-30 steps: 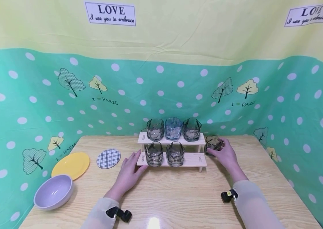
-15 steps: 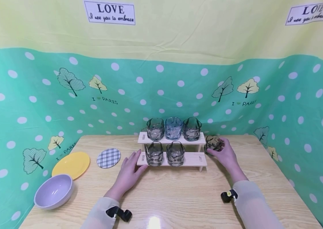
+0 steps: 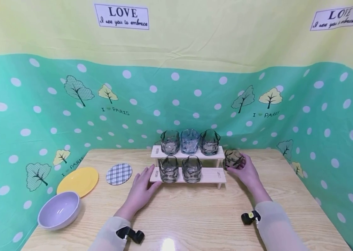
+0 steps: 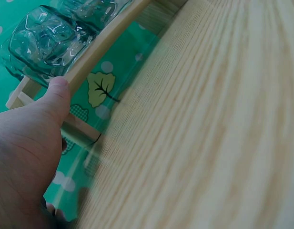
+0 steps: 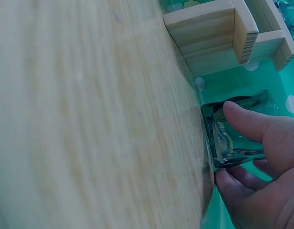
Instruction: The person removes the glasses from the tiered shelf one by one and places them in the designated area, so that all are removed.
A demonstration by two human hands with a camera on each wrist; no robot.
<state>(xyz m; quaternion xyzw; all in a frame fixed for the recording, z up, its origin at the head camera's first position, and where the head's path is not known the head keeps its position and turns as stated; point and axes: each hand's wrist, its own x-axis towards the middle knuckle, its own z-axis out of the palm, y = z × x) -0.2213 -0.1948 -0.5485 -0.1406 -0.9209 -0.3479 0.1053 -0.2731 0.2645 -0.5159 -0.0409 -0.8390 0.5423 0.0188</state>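
Observation:
A two-tier wooden rack stands mid-table. My left hand holds its lower left end, thumb at the front edge and fingers toward the back corner; the thumb shows against the wood in the left wrist view. On the lower tier are two smoky glass tumblers. Above them, a blue tumbler sits between two smoky ones. Right of the rack, another smoky tumbler stands upright on the table, gripped by my right hand. In the right wrist view, thumb and fingers lie on opposite sides of this tumbler.
On the left side are a purple bowl, a yellow plate and a round checked coaster. A green and yellow patterned cloth hangs behind the table and along both sides.
My right hand has shifted slightly lower and to the right on the tumbler, so more of the glass shows. The left hand and the rack have stayed in place.

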